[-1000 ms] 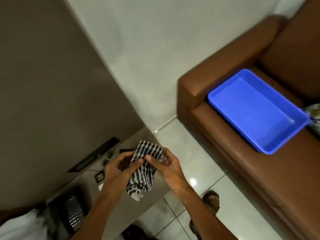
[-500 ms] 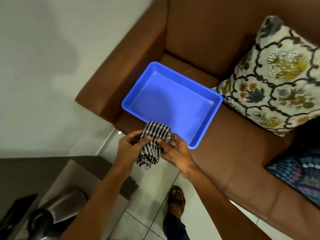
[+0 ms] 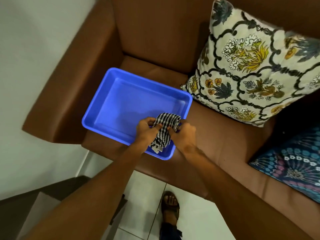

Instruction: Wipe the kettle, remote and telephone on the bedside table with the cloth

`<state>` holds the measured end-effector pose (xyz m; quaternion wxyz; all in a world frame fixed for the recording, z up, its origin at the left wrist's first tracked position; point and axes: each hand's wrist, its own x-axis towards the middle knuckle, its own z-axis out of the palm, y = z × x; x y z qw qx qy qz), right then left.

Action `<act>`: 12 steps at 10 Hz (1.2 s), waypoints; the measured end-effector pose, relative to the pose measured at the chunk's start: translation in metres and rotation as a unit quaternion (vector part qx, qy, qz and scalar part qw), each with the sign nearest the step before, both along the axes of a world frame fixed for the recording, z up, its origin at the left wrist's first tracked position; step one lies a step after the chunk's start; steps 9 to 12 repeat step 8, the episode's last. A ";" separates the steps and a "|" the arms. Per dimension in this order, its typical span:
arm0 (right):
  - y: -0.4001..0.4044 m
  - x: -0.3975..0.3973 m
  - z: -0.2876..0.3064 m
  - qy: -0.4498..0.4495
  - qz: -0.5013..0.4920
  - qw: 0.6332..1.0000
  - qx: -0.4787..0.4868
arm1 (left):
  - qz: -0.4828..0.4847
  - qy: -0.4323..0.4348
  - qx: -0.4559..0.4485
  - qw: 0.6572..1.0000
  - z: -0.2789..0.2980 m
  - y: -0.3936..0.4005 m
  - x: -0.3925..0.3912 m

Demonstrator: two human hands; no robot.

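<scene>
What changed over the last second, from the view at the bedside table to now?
The view swung from the bedside table, with its telephone and kettle, to the brown sofa. Both hands carried the striped cloth forward: it now hangs over the near corner of the blue tray, where before it was short of the tray. Unchanged: left hand and right hand both grip the cloth, and the tray sits on the seat with nothing inside.

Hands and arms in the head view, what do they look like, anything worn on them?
Both forearms are bare up to the frame edge, with no sleeves in view. The left hand and right hand show no gloves, watch, bracelet or rings on the parts visible.
</scene>
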<state>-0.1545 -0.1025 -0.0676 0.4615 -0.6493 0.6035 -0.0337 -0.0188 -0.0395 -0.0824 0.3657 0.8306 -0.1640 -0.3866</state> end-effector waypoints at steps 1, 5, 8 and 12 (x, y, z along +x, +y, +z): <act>-0.012 0.003 -0.005 0.051 0.093 0.994 -0.031 | 0.016 -0.001 0.031 0.999 -0.015 -0.013 -0.004; -0.032 0.031 -0.020 0.279 0.311 0.878 -0.234 | -0.088 -0.099 0.051 0.990 -0.032 -0.023 -0.007; -0.022 0.027 0.008 0.182 0.275 0.918 -0.222 | -0.128 -0.153 0.009 0.980 0.018 0.006 0.024; -0.022 0.027 0.008 0.182 0.275 0.918 -0.222 | -0.128 -0.153 0.009 0.980 0.018 0.006 0.024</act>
